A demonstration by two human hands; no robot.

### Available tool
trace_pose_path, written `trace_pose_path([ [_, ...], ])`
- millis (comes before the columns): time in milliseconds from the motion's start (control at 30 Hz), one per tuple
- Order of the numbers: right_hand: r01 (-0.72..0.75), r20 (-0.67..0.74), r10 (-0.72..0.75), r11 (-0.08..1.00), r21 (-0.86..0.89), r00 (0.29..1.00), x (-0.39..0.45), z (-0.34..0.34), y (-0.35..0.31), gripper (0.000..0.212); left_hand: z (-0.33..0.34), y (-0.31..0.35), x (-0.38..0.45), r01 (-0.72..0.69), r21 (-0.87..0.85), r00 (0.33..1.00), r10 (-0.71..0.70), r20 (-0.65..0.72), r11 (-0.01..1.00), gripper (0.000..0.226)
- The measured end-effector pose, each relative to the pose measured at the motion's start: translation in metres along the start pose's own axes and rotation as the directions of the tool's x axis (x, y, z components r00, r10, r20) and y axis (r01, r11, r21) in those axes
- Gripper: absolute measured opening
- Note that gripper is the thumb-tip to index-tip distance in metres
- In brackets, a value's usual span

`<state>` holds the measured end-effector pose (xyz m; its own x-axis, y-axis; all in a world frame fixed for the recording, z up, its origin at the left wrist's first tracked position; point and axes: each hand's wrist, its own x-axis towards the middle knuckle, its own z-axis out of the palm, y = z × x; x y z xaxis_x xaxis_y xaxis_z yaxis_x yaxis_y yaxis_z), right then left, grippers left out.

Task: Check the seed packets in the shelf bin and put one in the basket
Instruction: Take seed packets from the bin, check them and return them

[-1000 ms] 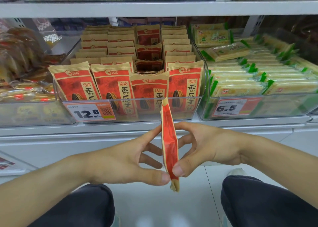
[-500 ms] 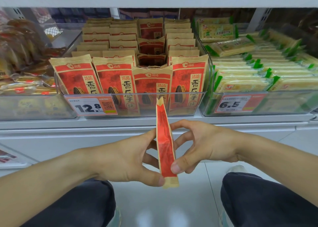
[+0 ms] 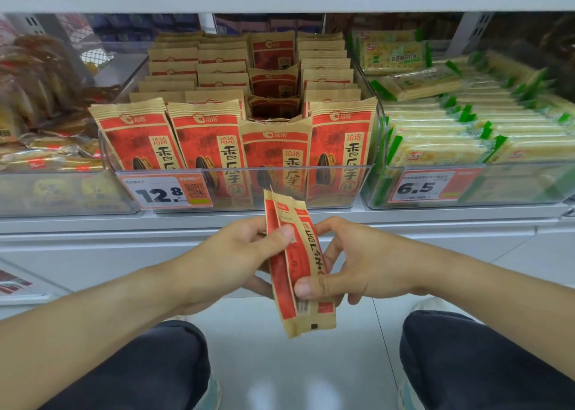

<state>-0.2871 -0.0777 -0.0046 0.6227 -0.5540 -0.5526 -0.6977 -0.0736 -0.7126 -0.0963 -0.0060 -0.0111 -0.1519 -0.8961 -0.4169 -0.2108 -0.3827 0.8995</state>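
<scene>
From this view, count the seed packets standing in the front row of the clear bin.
4, side by side behind the bin's front wall: far left packet, second packet, third packet sitting lower, far right packet. More rows stand behind, partly hidden; another packet is in hand.

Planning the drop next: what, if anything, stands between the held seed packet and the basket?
Cannot tell: no basket is in view. The seed packet is pinched between the left hand and right hand, in front of the shelf bin, above bare floor between the knees.

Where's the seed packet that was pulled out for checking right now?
Head view, centre: the seed packet is held between the left hand and right hand, just below the shelf bin.
</scene>
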Motion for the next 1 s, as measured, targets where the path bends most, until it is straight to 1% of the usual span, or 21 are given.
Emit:
trace_pose_path([
  [33,0.001,-0.018,-0.001,1.0,0.02,1.0,0.0,0.0,0.0,0.074,0.0,0.0,0.001,0.013,-0.01,0.999,-0.013,-0.04,1.0,0.03],
  [133,-0.003,-0.089,0.012,0.994,0.105,0.996,0.002,-0.001,0.003,0.046,0.0,-0.002,0.005,0.043,-0.066,0.995,-0.048,-0.09,0.997,0.031],
  [167,-0.007,-0.112,0.022,0.991,0.137,0.993,0.002,-0.002,0.004,0.041,0.0,-0.002,0.006,0.049,-0.078,0.993,-0.058,-0.107,0.996,0.033],
  [267,-0.003,-0.167,0.04,0.976,0.218,0.985,0.005,-0.006,0.004,0.036,-0.002,-0.004,0.006,0.054,-0.061,0.988,-0.063,-0.141,0.997,0.04],
  [333,0.026,-0.166,0.022,0.959,0.283,0.986,0.005,-0.008,0.003,0.03,-0.002,-0.005,0.006,0.051,-0.049,0.987,-0.058,-0.149,0.998,0.043],
  [433,0.086,-0.149,-0.036,0.935,0.344,0.988,0.003,-0.011,0.001,0.023,-0.003,-0.006,0.006,0.009,-0.022,0.988,-0.013,-0.153,1.0,0.038],
  [500,0.11,-0.166,-0.055,0.932,0.345,0.985,0.003,-0.012,0.001,0.026,-0.006,-0.007,0.008,-0.059,-0.024,0.977,0.053,-0.206,0.998,0.025],
  [533,0.118,-0.171,-0.062,0.931,0.345,0.983,0.002,-0.012,0.001,0.03,-0.008,-0.008,0.009,-0.081,-0.027,0.966,0.072,-0.249,0.996,0.026],
  [567,0.128,-0.173,-0.071,0.931,0.343,0.982,0.002,-0.011,0.001,0.032,-0.009,-0.008,0.01,-0.1,-0.023,0.953,0.089,-0.29,0.995,0.034],
  [633,0.156,-0.179,-0.1,0.93,0.334,0.979,0.001,-0.009,0.0,0.031,-0.009,-0.009,0.01,-0.143,0.053,0.93,0.152,-0.334,0.988,0.046],
  [700,0.192,-0.199,-0.131,0.926,0.326,0.971,0.001,-0.008,-0.001,0.027,-0.007,-0.01,0.011,-0.167,0.125,0.921,0.2,-0.334,0.978,0.047],
  [800,0.252,-0.22,-0.188,0.917,0.311,0.957,-0.001,-0.007,-0.002,0.027,-0.004,-0.01,0.013,-0.14,0.11,0.94,0.167,-0.298,0.984,0.048],
  [833,0.275,-0.22,-0.214,0.913,0.301,0.952,-0.002,-0.007,-0.003,0.03,-0.003,-0.009,0.013,-0.128,0.102,0.949,0.152,-0.277,0.986,0.053],
  [933,0.321,-0.204,-0.274,0.911,0.257,0.94,-0.004,-0.006,-0.005,0.043,0.002,-0.006,0.01,-0.12,0.139,0.97,0.146,-0.193,0.983,0.089],
  [1000,0.326,-0.196,-0.283,0.913,0.245,0.939,-0.004,-0.006,-0.005,0.045,0.001,-0.006,0.009,-0.128,0.217,0.97,0.167,-0.175,0.968,0.099],
])
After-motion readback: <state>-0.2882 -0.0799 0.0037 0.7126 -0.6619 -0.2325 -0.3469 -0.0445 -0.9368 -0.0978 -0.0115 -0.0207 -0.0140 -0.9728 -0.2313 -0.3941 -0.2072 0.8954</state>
